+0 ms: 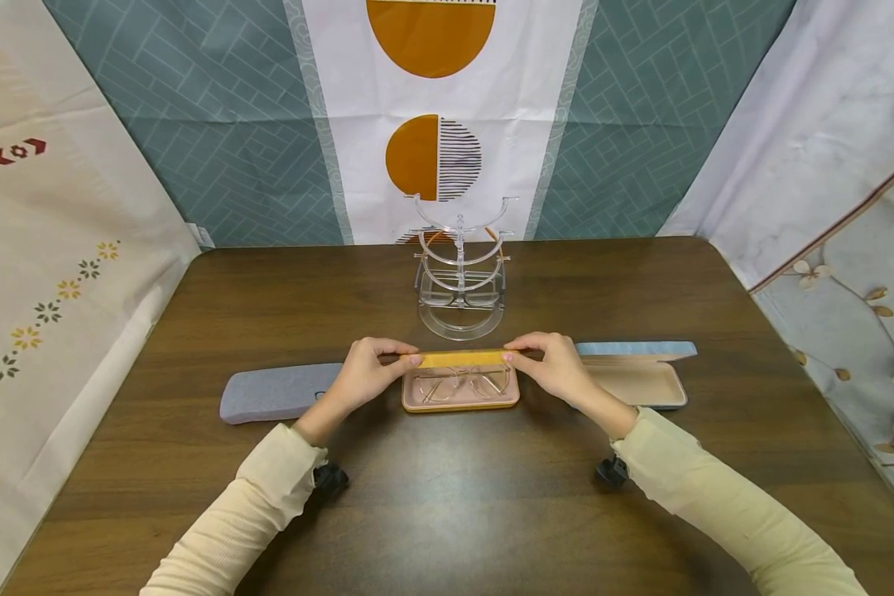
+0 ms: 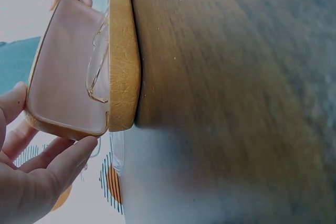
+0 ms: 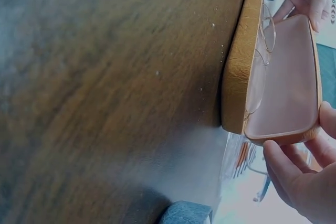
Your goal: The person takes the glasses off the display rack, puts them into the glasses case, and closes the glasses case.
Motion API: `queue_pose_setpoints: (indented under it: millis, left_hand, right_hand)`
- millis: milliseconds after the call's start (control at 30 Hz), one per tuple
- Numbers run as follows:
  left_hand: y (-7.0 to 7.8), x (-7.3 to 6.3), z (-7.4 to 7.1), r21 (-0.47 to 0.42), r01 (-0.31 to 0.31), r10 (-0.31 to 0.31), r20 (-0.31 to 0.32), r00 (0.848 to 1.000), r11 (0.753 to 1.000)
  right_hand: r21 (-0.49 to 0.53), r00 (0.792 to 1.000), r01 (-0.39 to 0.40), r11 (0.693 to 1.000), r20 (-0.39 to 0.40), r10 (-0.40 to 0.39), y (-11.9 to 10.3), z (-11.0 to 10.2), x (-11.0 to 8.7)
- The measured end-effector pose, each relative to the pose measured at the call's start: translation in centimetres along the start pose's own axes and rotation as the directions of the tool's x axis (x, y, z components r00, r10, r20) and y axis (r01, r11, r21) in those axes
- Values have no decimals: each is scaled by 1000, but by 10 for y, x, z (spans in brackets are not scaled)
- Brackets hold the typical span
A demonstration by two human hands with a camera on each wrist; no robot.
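Observation:
A yellow glasses case with a pink lining lies at the middle of the table, its lid raised. Inside its lower half rests a pair of thin gold-framed glasses. My left hand pinches the left end of the lid between thumb and fingers. At the lid's other end, my right hand pinches it the same way. Both wrist views show the lid standing up from the base, with the glasses partly hidden behind the case's front wall.
A clear tiered display stand holding glasses stands behind the case. On the left lies a closed grey-blue glasses case, partly behind my left hand. To the right is a light-blue case with its lid up. Curtains border the table.

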State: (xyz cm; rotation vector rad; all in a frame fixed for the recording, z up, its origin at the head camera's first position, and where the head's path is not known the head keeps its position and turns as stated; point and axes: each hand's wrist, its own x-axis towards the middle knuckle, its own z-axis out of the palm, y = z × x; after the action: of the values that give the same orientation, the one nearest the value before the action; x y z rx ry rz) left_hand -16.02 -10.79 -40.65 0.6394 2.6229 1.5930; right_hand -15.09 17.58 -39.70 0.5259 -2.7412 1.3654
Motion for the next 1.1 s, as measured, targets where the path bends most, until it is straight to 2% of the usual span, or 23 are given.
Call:
queue_pose_setpoints:
  millis: [100,300,400,700,1000,1100]
  left_hand:
    - [0,-2,-1,-6,-10,10,13,1000,1000]
    - [2,-4,-2,81,-27,26,16,1000,996]
    - [3,-5,-2,93,-27,25,24,999,995]
    - [4,-8,-1,110,-34,31,31,999,993]
    - [5,-11,1,56,-44,42,30,999,997]
    - [5,-13,2,81,-54,51,38,998,995]
  right_hand:
    - [0,1000,-20,1000,15,20,0,-1,-1]
    - [12,995,-85,996,57,84,0,-4,-2]
    - [37,992,-104,994,78,101,0,-4,-2]
    - [40,994,-77,996,81,74,0,-2,-4]
    - [79,995,-46,996,87,39,2,-1,-8]
    - [83,997,-29,996,78,23,3,1,-11]
